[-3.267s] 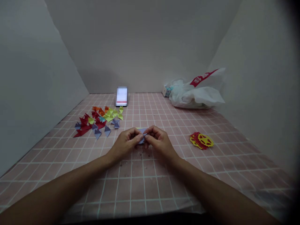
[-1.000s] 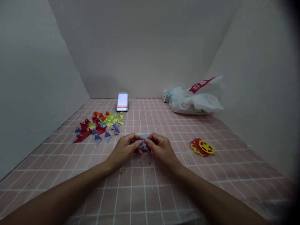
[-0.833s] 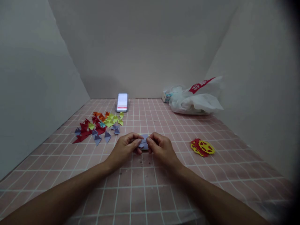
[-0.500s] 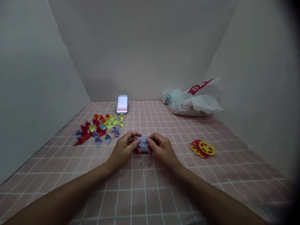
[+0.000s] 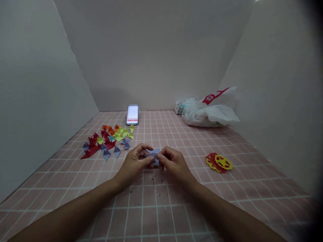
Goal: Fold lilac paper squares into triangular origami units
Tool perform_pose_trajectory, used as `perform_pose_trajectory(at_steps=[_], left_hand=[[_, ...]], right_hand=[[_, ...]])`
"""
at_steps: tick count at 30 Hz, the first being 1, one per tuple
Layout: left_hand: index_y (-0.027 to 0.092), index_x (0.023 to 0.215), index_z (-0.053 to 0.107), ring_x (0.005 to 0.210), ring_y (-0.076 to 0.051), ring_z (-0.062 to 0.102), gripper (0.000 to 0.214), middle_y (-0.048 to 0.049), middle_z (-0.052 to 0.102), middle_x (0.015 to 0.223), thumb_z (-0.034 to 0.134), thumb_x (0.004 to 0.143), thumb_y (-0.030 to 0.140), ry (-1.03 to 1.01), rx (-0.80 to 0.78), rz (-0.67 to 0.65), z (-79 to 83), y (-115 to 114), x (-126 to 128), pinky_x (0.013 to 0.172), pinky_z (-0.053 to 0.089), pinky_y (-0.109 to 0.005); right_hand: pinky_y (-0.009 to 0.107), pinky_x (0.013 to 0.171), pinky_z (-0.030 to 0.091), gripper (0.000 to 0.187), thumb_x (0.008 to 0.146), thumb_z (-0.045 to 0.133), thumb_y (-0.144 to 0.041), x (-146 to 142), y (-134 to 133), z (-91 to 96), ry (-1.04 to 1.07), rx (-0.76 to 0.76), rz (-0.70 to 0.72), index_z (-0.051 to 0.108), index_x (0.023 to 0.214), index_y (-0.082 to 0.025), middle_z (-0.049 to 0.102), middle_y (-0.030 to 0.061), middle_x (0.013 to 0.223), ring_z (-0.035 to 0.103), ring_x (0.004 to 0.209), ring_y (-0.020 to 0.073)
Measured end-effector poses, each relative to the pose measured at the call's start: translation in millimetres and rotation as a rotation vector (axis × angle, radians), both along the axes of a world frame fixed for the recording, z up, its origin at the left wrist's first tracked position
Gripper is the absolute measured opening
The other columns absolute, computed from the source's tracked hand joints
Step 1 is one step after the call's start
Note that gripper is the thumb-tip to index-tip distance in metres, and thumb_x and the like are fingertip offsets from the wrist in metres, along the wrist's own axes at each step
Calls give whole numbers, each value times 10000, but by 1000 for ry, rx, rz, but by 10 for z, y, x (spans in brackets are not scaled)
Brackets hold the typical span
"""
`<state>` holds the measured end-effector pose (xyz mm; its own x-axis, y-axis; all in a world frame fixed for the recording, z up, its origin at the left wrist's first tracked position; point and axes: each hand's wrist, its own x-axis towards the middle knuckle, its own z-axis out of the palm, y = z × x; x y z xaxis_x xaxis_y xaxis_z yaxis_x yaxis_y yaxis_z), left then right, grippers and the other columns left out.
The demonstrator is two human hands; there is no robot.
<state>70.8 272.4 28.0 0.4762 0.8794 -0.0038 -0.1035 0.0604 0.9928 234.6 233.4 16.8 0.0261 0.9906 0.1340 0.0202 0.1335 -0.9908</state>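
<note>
My left hand (image 5: pixel 134 162) and my right hand (image 5: pixel 174 162) meet over the middle of the pink checked tablecloth (image 5: pixel 161 208). Between their pinched fingertips is a small folded piece of purple paper (image 5: pixel 153 155), partly hidden by the fingers. Both hands are closed on it. A pile of folded paper triangles (image 5: pixel 108 139) in red, orange, yellow-green and purple lies to the left of my left hand.
A phone (image 5: pixel 132 114) stands at the back near the wall. A white plastic bag (image 5: pixel 209 111) lies at the back right, with a small box beside it. Red and yellow paper cutouts (image 5: pixel 219 162) lie to the right. Grey walls enclose three sides.
The hands keep working the purple paper between the fingertips, shifting their grip slightly. The view has tilted a little, so everything sits lower in the picture.
</note>
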Motion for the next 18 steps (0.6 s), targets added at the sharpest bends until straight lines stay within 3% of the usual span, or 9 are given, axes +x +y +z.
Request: perform_pose_trajectory(at_steps=[7,13,18], left_hand=[[185,1013,544,600,-98,660,356,43,657,708,768,764,306,-82,6,-8,-12,11,-16,617,544,-220],[167,1122,543,662,-139,688,382,27,657,711,694,829,358,-22,9,2,15,5,-17,697,567,-289],[166,1092,573,732,-141,679,410,13,666,799,760,744,273,52,55,-35,13,3,-10,721,554,-281]], right_hand=[[244,514,437,311,781,680,-441,5,3,18,221,-88,68,538,666,-189,579,-37,589,545,479,95],[249,509,434,322,775,680,-458,14,12,14,216,-111,53,533,667,-194,568,-37,578,528,472,96],[241,508,426,305,771,676,-432,3,7,25,186,-103,72,537,653,-188,562,-40,566,531,471,94]])
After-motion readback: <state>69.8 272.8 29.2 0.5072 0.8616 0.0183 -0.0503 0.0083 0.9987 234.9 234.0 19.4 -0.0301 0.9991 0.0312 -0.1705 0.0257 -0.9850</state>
